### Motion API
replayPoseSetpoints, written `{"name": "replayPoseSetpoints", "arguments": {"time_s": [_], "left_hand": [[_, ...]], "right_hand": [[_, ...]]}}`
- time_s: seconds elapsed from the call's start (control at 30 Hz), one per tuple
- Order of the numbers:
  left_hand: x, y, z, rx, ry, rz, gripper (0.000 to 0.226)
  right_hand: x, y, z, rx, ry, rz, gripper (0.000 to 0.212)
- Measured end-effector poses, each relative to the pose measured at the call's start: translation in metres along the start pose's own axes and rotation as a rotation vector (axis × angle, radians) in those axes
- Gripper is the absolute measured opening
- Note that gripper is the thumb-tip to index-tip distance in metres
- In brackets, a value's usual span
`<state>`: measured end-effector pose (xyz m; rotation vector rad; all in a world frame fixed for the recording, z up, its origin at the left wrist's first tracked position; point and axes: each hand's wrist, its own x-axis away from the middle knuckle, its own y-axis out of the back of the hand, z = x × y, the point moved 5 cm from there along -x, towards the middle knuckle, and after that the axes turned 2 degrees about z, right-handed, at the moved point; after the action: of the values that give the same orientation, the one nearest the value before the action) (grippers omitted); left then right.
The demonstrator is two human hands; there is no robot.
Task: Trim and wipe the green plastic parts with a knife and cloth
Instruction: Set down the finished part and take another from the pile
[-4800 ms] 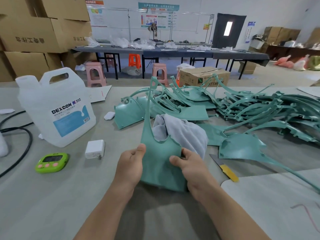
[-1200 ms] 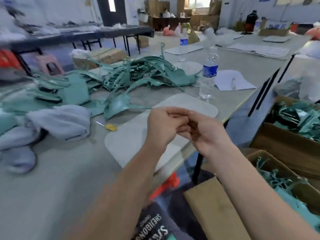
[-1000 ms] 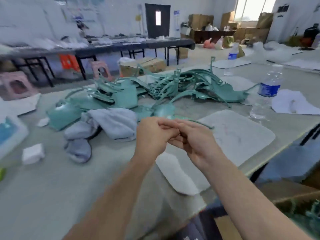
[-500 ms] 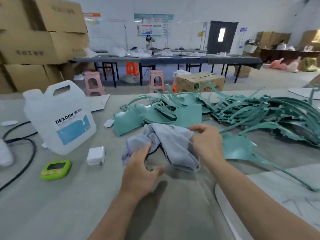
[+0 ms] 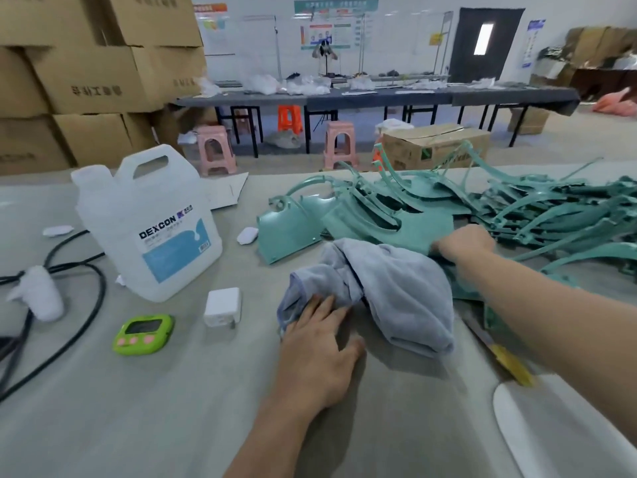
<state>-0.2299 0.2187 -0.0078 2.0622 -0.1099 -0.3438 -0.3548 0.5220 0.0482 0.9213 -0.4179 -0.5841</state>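
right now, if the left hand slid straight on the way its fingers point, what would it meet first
The grey cloth: the left hand touches its near edge with its fingertips. Past the cloth lies a flat green part, though depth there is unclear.

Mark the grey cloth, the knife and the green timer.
grey cloth (image 5: 403,288), head view, on its bunched middle.
knife (image 5: 508,362), head view, on its yellow handle.
green timer (image 5: 143,334), head view, between screen and buttons.
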Motion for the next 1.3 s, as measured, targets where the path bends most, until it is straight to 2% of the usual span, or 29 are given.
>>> {"name": "replayPoseSetpoints", "arguments": {"time_s": [0.07,0.17,0.27,0.37,0.47,0.57,0.7,0.77,0.83,0.9,0.93,1.0,1.03,1.13,1.17,1.23,1.3], "left_hand": [[0.000,0.001,0.000,0.009,0.006,-0.011,0.061],[0.002,0.001,0.000,0.030,0.024,0.004,0.060],[0.003,0.000,-0.001,0.023,0.040,0.025,0.060],[0.003,0.001,-0.002,0.019,0.040,0.031,0.060],[0.002,0.001,-0.002,0.031,0.040,0.033,0.059],[0.004,0.002,-0.002,0.043,0.035,0.025,0.057],[0.005,0.004,-0.004,0.051,0.039,0.003,0.056],[0.008,0.007,-0.009,0.057,0.027,-0.034,0.051],[0.012,0.013,-0.017,0.090,-0.009,-0.132,0.043],[0.018,0.023,-0.027,0.225,-0.033,-0.220,0.045],[0.022,0.026,-0.031,0.360,-0.020,-0.212,0.050],[0.028,0.025,-0.042,0.731,0.027,-0.119,0.054],[0.030,0.021,-0.046,0.939,0.059,-0.079,0.049],[0.033,0.009,-0.045,1.385,0.258,-0.096,0.019],[0.033,0.007,-0.042,1.438,0.326,-0.118,0.013],[0.031,0.005,-0.030,1.466,0.451,-0.183,0.016],[0.028,0.008,-0.017,1.476,0.505,-0.263,0.022]], "right_hand": [[-0.006,0.005,-0.007,-0.077,-0.045,-0.043,0.032],[-0.009,0.013,-0.002,-0.090,0.000,-0.029,0.031],[-0.003,0.012,0.003,-0.099,0.029,0.074,0.048],[0.000,0.002,-0.005,-0.257,-0.037,0.193,0.035],[-0.001,0.008,-0.005,-0.466,-0.020,0.114,0.020],[0.011,0.032,0.008,-0.660,0.109,0.027,0.015],[0.055,0.082,0.016,-0.966,0.287,-0.087,0.025],[0.090,0.097,0.011,-1.067,0.361,-0.152,0.023],[0.124,0.091,0.002,-1.225,0.383,-0.090,0.021],[0.156,0.064,-0.007,-1.429,0.297,0.131,0.022],[0.172,0.047,-0.011,-1.486,0.219,0.240,0.023],[0.201,0.017,-0.020,-1.458,0.119,0.397,0.021],[0.213,0.005,-0.024,-1.407,0.113,0.469,0.017],[0.236,-0.018,-0.035,-1.204,0.152,0.651,0.017],[0.239,-0.020,-0.040,-1.109,0.176,0.695,0.014],[0.241,-0.018,-0.050,-0.916,0.221,0.746,0.007],[0.231,-0.003,-0.061,-0.823,0.244,0.654,0.013]]}}
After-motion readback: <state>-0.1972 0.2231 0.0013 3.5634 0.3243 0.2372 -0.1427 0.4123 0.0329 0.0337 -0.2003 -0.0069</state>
